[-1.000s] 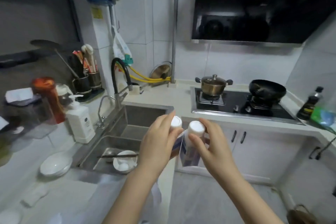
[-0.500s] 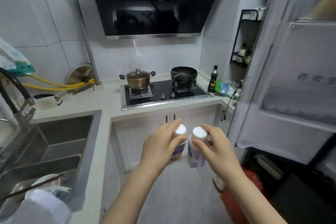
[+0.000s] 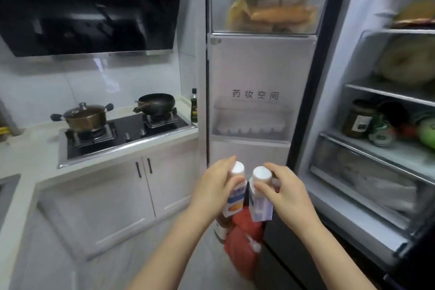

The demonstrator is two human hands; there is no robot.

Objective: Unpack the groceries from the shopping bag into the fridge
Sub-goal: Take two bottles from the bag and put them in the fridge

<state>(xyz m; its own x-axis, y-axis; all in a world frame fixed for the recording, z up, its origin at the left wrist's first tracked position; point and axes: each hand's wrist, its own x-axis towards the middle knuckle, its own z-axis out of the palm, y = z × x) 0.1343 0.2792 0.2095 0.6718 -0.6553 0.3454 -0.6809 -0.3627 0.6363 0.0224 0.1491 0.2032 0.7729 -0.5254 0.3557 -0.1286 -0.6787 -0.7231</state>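
My left hand (image 3: 213,187) grips a small white carton with an orange and blue label (image 3: 235,198) and a white cap. My right hand (image 3: 286,192) grips a second carton with a blue label (image 3: 260,205), also white-capped. Both cartons are upright, side by side, held low in front of the open fridge. The fridge door (image 3: 256,73) stands open ahead, with a bin of bagged food at the top and an egg tray shelf (image 3: 250,125) lower down. The fridge's inner shelves (image 3: 386,92) at right hold jars and wrapped food.
A red plastic bag (image 3: 244,242) lies on the floor below my hands, beside the fridge. At left a gas hob (image 3: 122,134) carries a lidded pot (image 3: 82,116) and a black wok (image 3: 156,102). A dark bottle (image 3: 194,106) stands by the hob. White cabinet doors (image 3: 143,190) sit under the counter.
My view has swung right from the sink and hob to the open fridge. Both hands kept hold of the two cartons, which now sit in front of the fridge door.
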